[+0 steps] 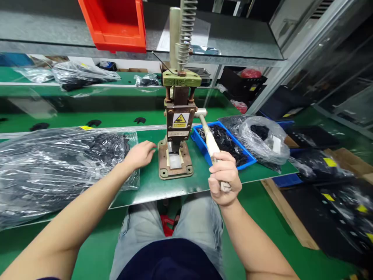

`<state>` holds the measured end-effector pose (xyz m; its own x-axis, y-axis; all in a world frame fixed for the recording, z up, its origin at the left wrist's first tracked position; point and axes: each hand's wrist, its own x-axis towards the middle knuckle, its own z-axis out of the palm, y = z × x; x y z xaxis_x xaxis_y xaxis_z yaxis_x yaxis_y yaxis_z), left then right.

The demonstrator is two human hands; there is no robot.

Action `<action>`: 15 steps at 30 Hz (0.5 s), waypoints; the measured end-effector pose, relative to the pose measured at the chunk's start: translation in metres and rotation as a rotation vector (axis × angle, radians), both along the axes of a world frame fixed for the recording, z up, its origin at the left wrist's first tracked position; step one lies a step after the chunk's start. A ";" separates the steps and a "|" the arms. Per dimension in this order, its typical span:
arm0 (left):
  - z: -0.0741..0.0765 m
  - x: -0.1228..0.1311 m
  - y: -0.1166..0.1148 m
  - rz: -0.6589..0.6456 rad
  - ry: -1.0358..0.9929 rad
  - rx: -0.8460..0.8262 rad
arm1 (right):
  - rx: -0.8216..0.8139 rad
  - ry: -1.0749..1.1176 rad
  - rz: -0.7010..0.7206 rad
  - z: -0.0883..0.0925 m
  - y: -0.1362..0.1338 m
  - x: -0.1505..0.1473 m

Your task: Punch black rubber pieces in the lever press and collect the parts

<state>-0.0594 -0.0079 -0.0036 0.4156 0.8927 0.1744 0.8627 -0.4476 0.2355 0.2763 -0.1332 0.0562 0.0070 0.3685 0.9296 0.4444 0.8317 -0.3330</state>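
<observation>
A small hand press (177,116) with a spring on top and a yellow warning label stands on the green table (151,186). My right hand (223,178) is closed round the press's cream lever handle (210,142), pulled down toward me. My left hand (140,153) rests on the table just left of the press base (175,165), fingers loosely curled, next to a large clear bag of black parts (58,167). Whether the left hand holds a small part, I cannot see.
A blue tray (204,149) of black parts lies right of the press, with a plastic bag (259,140) of more parts beside it. An orange bin (116,23) sits on the shelf above. Bags and dark bins crowd the floor at right.
</observation>
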 end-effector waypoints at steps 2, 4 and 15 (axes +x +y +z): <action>0.003 -0.034 0.009 0.121 0.146 -0.028 | 0.005 0.017 0.002 0.001 0.001 -0.002; 0.005 -0.068 0.017 0.213 0.318 -0.100 | 0.015 0.031 0.003 0.001 0.001 -0.004; 0.003 -0.105 0.023 0.091 0.412 -0.358 | 0.014 0.064 -0.029 0.003 0.001 -0.010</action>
<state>-0.1644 0.0150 -0.0003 0.3039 0.9017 -0.3075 0.9470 -0.3212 -0.0059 0.2666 -0.1322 0.0588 0.0774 0.3545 0.9319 0.4464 0.8234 -0.3503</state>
